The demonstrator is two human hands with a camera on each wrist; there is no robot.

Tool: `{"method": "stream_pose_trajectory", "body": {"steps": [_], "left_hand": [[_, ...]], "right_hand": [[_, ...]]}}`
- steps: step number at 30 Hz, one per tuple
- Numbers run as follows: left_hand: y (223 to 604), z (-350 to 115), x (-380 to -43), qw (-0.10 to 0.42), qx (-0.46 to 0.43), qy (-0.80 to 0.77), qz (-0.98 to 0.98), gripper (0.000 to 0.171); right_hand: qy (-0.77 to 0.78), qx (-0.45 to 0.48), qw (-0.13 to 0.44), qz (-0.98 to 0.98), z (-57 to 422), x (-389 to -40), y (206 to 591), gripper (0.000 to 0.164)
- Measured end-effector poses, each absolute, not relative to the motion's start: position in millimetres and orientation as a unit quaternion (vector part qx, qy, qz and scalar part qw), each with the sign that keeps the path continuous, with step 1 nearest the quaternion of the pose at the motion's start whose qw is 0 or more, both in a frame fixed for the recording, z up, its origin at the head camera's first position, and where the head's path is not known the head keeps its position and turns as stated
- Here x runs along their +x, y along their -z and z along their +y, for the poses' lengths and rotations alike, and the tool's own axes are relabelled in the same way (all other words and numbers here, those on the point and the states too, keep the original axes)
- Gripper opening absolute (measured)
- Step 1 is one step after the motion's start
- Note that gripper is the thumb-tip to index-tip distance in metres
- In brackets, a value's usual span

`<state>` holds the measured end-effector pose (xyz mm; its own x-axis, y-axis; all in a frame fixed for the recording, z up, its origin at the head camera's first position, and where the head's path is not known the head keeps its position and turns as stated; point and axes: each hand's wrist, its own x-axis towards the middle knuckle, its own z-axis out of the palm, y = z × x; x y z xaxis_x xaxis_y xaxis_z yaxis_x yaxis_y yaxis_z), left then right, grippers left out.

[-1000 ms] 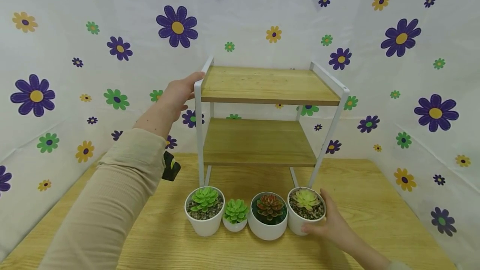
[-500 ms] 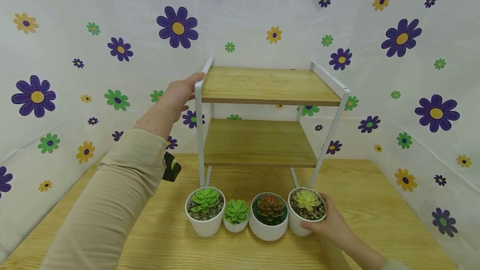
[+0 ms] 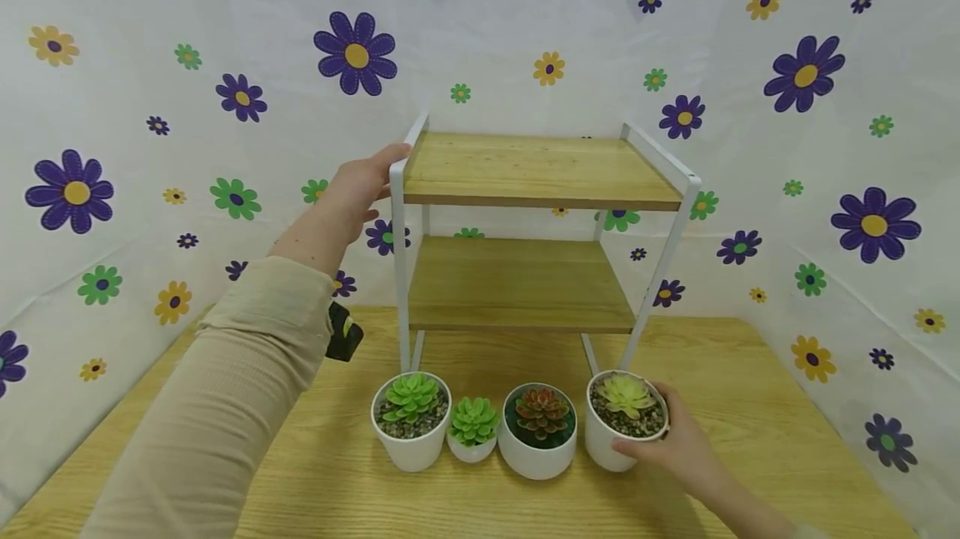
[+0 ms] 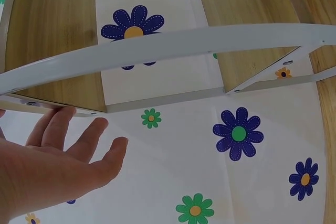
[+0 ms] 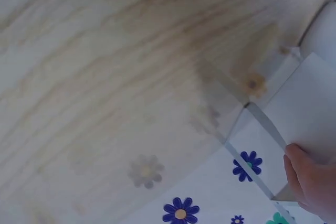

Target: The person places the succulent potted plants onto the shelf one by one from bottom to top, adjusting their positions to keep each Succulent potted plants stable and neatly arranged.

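My right hand (image 3: 678,447) grips a white pot with a pale yellow-green succulent (image 3: 626,397), thumb at the front and fingers round its right side. In the right wrist view, the fingers (image 5: 302,169) lie against the white pot wall (image 5: 315,98). My left hand (image 3: 360,193) holds the upper left rail of a two-tier shelf rack (image 3: 540,168), and the left wrist view shows its loosely bent fingers (image 4: 68,140) at the white frame. Left of the held pot stand a reddish succulent (image 3: 538,418), a small green succulent (image 3: 474,422) and a larger green succulent (image 3: 411,401), all in white pots.
The wooden table (image 3: 750,406) carries the rack and the pots. White cloth (image 3: 480,14) printed with flowers hangs behind and at both sides. A black object (image 3: 343,335) shows beside my left sleeve (image 3: 225,389).
My right hand has shifted the yellow-green succulent's pot slightly right, widening the gap to the reddish one. The left hand and the rack have stayed in place.
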<state>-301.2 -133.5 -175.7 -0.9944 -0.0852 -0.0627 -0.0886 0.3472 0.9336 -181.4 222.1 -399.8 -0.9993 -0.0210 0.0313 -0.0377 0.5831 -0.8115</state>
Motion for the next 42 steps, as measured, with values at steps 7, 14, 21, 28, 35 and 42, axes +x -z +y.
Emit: {"method": "stream_pose_trajectory", "body": {"steps": [7,14,21,28,35,42], "left_hand": [[174.5,-131.8,-297.3,-0.004,-0.057,-0.579,0.813,0.072],[176.6,-131.7,-299.9,-0.004,-0.055,-0.584,0.810,0.071],[179.6,-133.2,-305.0,0.001,-0.057,-0.585,0.809,0.071],[177.7,-133.1,-303.0,0.003,-0.051,-0.585,0.810,0.068],[176.8,-133.7,-302.0,0.008,-0.054,-0.592,0.804,0.070],[176.4,-133.5,-300.6,0.009,-0.051,-0.591,0.805,0.070]], "right_hand": [[-0.456,0.022,-0.005,-0.890,226.7,-173.0,376.9,0.090],[-0.472,0.048,-0.007,-0.880,228.3,-167.7,351.9,0.088],[-0.474,0.082,0.002,-0.877,223.1,-166.3,324.8,0.086],[-0.480,0.105,-0.010,-0.871,209.4,-171.0,289.1,0.089],[-0.473,0.117,-0.003,-0.873,189.3,-184.3,257.8,0.090],[-0.457,0.095,-0.018,-0.884,168.0,-201.2,242.2,0.095]]}}
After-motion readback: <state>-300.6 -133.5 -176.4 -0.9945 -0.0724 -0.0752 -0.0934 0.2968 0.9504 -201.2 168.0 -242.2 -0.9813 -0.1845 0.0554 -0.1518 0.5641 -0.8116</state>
